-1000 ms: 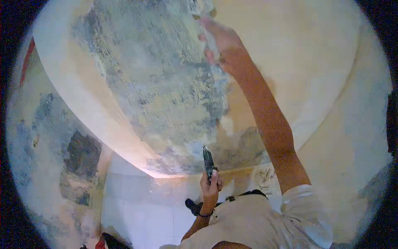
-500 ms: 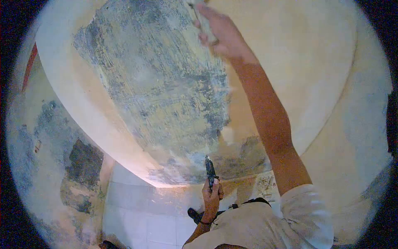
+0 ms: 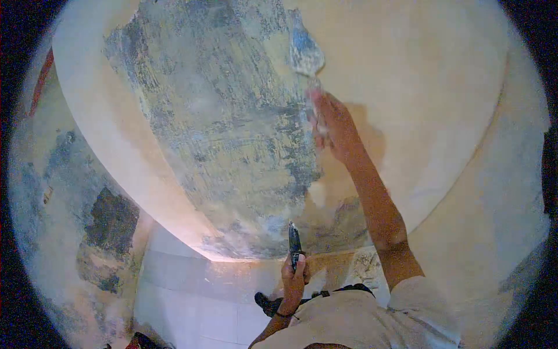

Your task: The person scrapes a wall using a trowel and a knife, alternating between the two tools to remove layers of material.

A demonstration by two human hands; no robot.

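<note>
Head view: right hand (image 3: pixel 337 125) fingers clamped on scraper (image 3: pixel 305 55) at scraped patch (image 3: pixel 232 128) edge; left hand (image 3: pixel 293 276) grips dark tool (image 3: pixel 294 244) below patch. Approx half stripped; right of patch untouched.

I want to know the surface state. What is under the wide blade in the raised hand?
The blade in the right hand lies on the ceiling, at the edge of the scraped grey patch. The spot directly beneath the blade is covered.

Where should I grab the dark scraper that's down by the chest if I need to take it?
Take the dark scraper by its bare upper blade, coming from above: it stands upright, and the left hand already covers the handle. The right hand holds the putty knife.
</note>
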